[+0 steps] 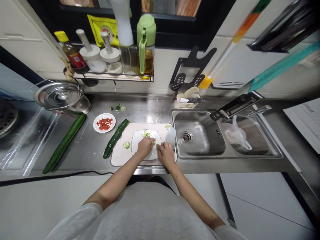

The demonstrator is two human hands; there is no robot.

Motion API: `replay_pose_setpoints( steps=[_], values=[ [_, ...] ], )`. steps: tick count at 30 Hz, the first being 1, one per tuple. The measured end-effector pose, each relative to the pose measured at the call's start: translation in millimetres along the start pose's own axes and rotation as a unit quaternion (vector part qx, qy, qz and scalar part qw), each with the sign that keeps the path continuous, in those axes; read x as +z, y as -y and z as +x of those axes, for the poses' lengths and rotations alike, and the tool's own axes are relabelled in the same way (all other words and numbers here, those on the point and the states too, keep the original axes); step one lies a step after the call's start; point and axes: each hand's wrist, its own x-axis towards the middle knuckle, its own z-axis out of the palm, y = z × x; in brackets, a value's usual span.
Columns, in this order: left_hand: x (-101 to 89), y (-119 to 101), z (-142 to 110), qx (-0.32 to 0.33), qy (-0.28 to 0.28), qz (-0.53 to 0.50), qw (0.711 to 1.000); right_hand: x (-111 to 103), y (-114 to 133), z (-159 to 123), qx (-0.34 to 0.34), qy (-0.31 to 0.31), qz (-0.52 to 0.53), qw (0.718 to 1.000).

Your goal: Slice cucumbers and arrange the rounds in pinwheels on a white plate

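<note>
Both hands meet over a white square plate point(136, 140) on the pale cutting board point(118, 156). Between the fingertips of my left hand point(145, 146) and my right hand point(166, 154) is a small green cucumber slice point(156, 143), which both seem to pinch. Several more cucumber slices point(146, 133) lie at the plate's far side. One round slice point(126, 145) rests on the board left of the plate. Beyond my right hand, a broad pale blade point(170, 134) lies at the board's right edge, partly hidden by the hand. A cut cucumber point(116, 138) overlaps the board's left edge.
A whole cucumber point(65, 143) and a small plate of chopped red pieces point(104, 123) are to the left, near a lidded steel pot point(63, 98). Cucumber ends point(117, 107) lie behind. A double sink point(200, 133) with a black faucet point(236, 106) adjoins the board's right.
</note>
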Motion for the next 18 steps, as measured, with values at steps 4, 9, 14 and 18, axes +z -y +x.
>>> replay_pose_setpoints(
  steps=[4,9,14,18],
  values=[
    [1.0,0.4,-0.6,-0.004,-0.001,0.001,1.0,2.5,-0.9,2.1,0.003,0.001,-0.007,1.0],
    [1.0,1.1,-1.5,-0.001,-0.003,0.008,1.0,3.0,-1.4,3.8,0.004,0.0,-0.007,1.0],
    [-1.2,-0.3,-3.1,-0.005,-0.004,-0.001,1.0,1.3,0.0,5.4,0.002,0.005,-0.009,1.0],
    [-2.6,-1.3,-3.9,-0.005,0.001,0.005,1.0,0.9,1.2,6.1,0.003,0.012,-0.011,1.0]
  ],
)
